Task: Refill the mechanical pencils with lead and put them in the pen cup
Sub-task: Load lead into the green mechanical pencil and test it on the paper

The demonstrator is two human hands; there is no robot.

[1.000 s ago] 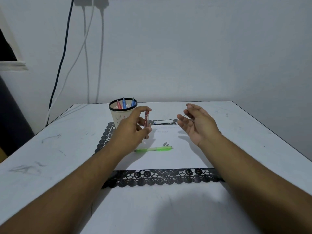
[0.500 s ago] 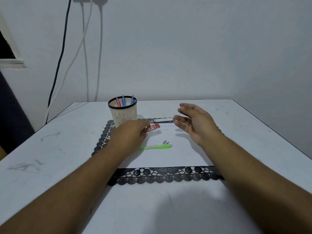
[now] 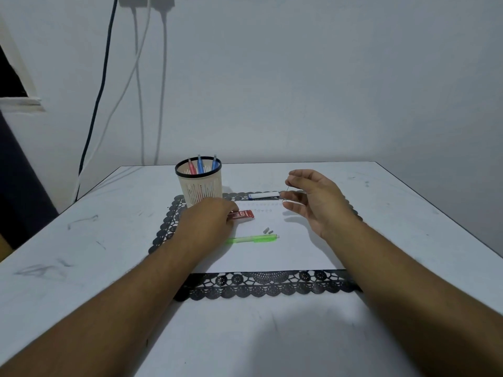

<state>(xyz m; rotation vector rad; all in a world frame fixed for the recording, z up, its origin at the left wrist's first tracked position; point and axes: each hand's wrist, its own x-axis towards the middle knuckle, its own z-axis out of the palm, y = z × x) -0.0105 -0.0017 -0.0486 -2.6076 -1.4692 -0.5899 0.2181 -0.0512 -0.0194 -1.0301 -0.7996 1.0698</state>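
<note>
The cream pen cup [image 3: 199, 190] with a black rim stands at the back left of the mat and holds a red and two blue pencils [image 3: 200, 165]. A green mechanical pencil [image 3: 253, 238] lies on the white paper [image 3: 272, 254], with two small grey pieces [image 3: 268, 230] just behind it. My left hand [image 3: 206, 221] holds the left end of a red lead case [image 3: 243, 214], which lies flat on the paper. My right hand [image 3: 313, 200] hovers palm-left above the paper, pinching a thin lead [image 3: 287, 188] between thumb and fingertips. A blue-and-white pencil [image 3: 263, 195] lies at the mat's back edge.
A black lace mat [image 3: 266, 287] lies under the paper on the white table [image 3: 81, 254]. Cables [image 3: 141, 104] hang down the wall behind the table's back left. The table's right edge [image 3: 449, 221] runs diagonally close to my right forearm.
My left hand lowered the red lead case from upright in the air down flat onto the paper. My right hand stayed hovering, fingers closing onto the thin lead.
</note>
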